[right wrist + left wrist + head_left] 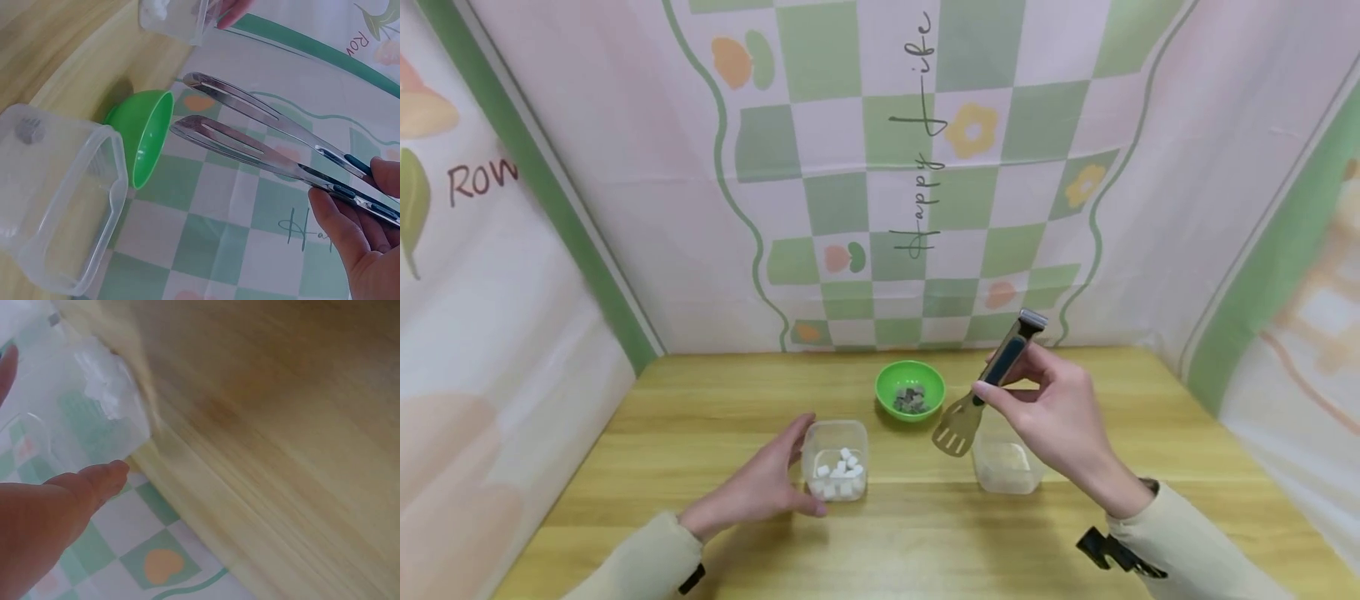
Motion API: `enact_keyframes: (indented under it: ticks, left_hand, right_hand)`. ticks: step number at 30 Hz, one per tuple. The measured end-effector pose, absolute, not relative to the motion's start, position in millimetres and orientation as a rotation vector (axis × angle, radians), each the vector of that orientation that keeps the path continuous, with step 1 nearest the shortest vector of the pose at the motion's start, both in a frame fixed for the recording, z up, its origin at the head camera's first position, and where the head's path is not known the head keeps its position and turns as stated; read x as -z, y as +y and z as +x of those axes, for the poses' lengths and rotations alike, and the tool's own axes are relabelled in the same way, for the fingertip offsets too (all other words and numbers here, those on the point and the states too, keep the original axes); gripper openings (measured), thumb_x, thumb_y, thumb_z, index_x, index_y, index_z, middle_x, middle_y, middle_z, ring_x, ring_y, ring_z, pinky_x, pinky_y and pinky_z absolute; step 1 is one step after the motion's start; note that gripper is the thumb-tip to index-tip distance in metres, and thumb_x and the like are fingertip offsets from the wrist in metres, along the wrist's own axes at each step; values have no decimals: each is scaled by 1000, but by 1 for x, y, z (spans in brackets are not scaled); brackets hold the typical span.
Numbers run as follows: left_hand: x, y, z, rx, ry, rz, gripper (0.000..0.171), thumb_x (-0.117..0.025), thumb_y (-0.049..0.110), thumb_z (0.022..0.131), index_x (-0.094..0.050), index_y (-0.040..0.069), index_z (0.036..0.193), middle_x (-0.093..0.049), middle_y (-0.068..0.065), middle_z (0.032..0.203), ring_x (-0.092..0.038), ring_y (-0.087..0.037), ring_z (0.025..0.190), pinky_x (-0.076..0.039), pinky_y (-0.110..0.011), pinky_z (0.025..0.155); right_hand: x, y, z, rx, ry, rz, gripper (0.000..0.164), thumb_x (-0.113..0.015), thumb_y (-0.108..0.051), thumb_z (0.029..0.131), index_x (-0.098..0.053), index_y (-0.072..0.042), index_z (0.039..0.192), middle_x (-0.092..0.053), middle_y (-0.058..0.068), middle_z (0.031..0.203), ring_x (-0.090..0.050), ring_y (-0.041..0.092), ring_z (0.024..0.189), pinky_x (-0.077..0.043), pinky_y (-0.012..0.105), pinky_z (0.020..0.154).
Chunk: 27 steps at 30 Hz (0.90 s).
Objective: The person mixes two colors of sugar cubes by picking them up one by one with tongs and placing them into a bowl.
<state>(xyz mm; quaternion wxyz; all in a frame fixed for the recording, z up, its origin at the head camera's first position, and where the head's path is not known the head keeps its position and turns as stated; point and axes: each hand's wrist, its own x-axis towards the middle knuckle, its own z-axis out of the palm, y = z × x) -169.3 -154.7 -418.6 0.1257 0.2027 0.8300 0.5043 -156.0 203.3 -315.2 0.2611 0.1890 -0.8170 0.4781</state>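
My left hand (763,483) spreads around the left side of a clear plastic container (837,433), thumb by its near corner and fingers by its far corner. Whether it presses on the walls I cannot tell. White cubes (842,477) lie inside that container. In my right hand (1060,408) I hold metal tongs (250,147) with slotted ends and dark grip pads, tips pointing down and left. The tongs' two arms stand apart, with nothing between them in the right wrist view. They hang between a green bowl (911,371) of grey pieces (912,400) and a second clear container (1009,477).
All three vessels stand on a wood-grain table (910,550), the green bowl farthest back. A printed cloth (970,192) with green checks hangs behind the table. More cloth covers the left and right sides.
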Motion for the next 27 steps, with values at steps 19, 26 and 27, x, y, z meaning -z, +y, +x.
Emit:
enact_keyframes:
  ticks: [19,26,27]
  left_hand:
    - [431,-149,-181,-1490,2471,483,116,-97,3,67,-28,-9,159,-40,-32,159,-44,-47,143,-36,-56,119]
    - [431,-146,-181,-1511,2478,463,110,-96,3,66,-34,-7,157,-49,-29,152,-52,-46,136,-44,-56,114]
    - [431,-145,-181,-1514,2479,462,110,-96,3,66,-34,-7,156,-49,-29,152,-53,-46,136,-44,-56,114]
  right_hand:
    - [316,166,-171,-1455,-2185,579,24,-86,3,84,-72,-3,103,-71,4,86,-71,18,80,-65,30,73]
    - [314,150,-174,-1499,-2146,633,22,-86,3,85,-72,-4,101,-73,4,88,-72,19,81,-65,31,73]
    - [314,148,-174,-1500,-2141,641,22,-86,3,85,-73,-4,101,-73,4,89,-72,19,81,-65,30,73]
